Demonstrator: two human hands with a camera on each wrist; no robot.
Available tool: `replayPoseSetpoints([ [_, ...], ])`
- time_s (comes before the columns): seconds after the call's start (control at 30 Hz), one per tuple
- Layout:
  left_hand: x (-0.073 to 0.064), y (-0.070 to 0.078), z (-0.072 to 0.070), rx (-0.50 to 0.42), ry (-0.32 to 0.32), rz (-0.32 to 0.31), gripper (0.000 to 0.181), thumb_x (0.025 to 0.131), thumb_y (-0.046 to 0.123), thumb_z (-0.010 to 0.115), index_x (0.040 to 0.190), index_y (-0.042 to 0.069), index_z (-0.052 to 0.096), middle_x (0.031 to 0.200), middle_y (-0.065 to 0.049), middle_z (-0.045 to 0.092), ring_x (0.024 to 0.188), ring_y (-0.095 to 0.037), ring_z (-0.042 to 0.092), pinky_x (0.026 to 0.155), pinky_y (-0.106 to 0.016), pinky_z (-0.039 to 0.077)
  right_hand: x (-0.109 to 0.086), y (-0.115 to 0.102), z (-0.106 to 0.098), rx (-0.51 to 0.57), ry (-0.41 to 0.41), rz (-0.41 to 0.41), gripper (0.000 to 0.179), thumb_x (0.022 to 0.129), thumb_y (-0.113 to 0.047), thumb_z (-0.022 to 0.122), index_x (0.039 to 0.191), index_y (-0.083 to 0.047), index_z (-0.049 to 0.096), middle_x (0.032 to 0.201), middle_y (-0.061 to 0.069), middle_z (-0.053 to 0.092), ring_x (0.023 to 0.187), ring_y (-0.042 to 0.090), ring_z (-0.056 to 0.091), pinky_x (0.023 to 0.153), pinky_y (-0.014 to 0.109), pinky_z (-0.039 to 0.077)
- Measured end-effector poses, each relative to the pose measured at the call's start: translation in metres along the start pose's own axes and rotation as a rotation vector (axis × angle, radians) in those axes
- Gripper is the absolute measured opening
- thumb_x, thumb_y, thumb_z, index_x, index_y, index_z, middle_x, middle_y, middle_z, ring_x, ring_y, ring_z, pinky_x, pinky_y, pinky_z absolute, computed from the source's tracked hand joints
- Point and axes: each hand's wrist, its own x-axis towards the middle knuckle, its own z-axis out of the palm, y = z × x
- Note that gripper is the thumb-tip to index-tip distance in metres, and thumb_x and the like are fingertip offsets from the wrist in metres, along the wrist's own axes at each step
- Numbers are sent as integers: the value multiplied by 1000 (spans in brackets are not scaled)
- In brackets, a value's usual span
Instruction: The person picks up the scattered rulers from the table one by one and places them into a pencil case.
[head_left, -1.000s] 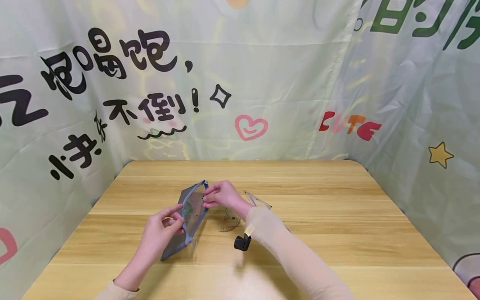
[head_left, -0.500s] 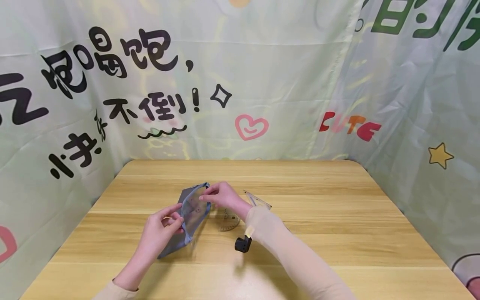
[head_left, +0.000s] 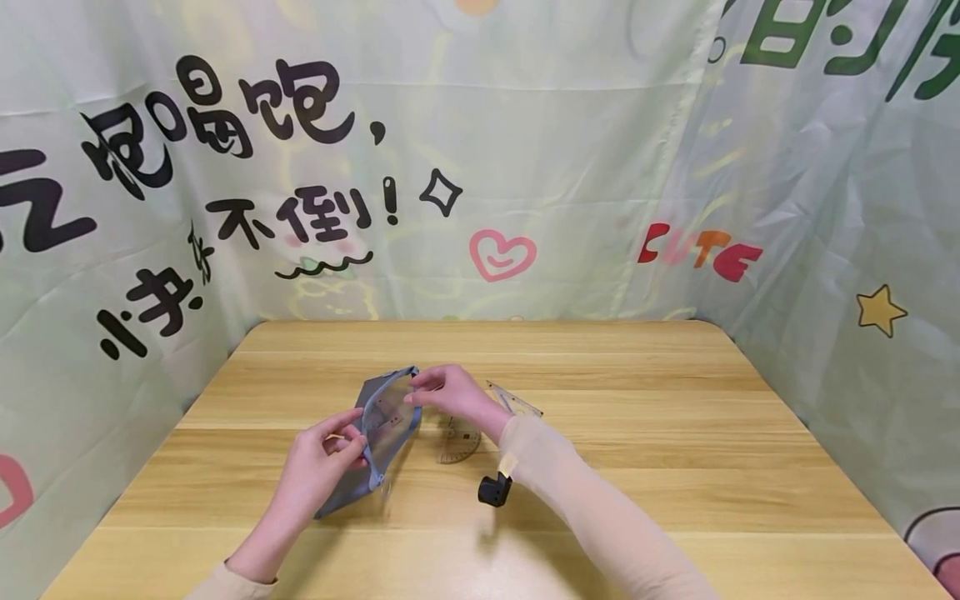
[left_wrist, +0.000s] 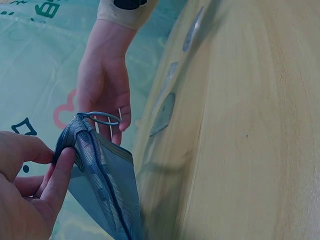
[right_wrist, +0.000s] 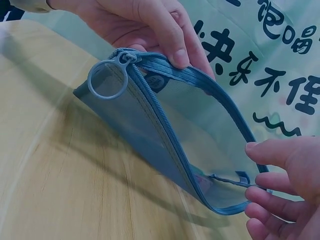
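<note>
An unzipped blue mesh zipper pouch (head_left: 341, 493) is held tilted above the table, its mouth gaping toward the right. My left hand (head_left: 318, 462) pinches the near rim between thumb and fingers. At the far end of the mouth is my right hand (head_left: 459, 393), its fingers loosely extended; in the right wrist view its thumb and fingertips meet the rim without visibly curling round it. A ring zipper pull (right_wrist: 107, 95) hangs at the near corner. Something pinkish (right_wrist: 202, 182) shows low in the pouch, too unclear to name.
A clear protractor (head_left: 459, 443) lies on the wooden table (head_left: 637, 492) below my right wrist. Behind the forearm is a clear set square (head_left: 516, 402), partly hidden. A black wrist camera (head_left: 493, 490) hangs under the right sleeve. Printed curtains (head_left: 570, 167) enclose the table.
My right hand drew back slightly to the right and its fingers loosened. The green patch seen in the pouch's mouth earlier is gone from the head view. The left hand kept its grip.
</note>
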Motion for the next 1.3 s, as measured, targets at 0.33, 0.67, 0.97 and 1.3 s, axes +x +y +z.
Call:
replayPoseSetpoints([
  [0.33,-1,0,0,4,1,-9,45,91,-2,64,135,-3,56,91,-9,61,67,-4,64,64,-18,61,-3,2,-5,-10,-5,-2,44,86,-28,76,125,-10,67,106,4,69,95,15,62,79,28,55],
  [0.67,-2,2,0,11,3,-9,45,91,-2,64,135,-3,56,90,-10,60,67,-5,65,65,-19,62,-2,8,-12,20,21,-38,44,83,-15,78,124,-5,66,110,13,70,93,15,64,81,28,58],
  [0.97,-2,2,-1,13,5,-2,45,90,-3,64,134,-4,56,90,-9,59,67,-5,65,65,-19,62,-5,20,-25,-40,39,-79,43,84,-11,77,124,-2,65,106,12,71,90,14,65,79,22,56],
  [1.3,-2,1,-1,14,-3,-8,46,91,-1,65,136,-4,55,92,-10,61,67,-4,64,64,-18,61,-10,26,-45,-66,84,-72,39,82,-9,78,119,-2,68,102,13,72,88,15,65,82,23,56],
])
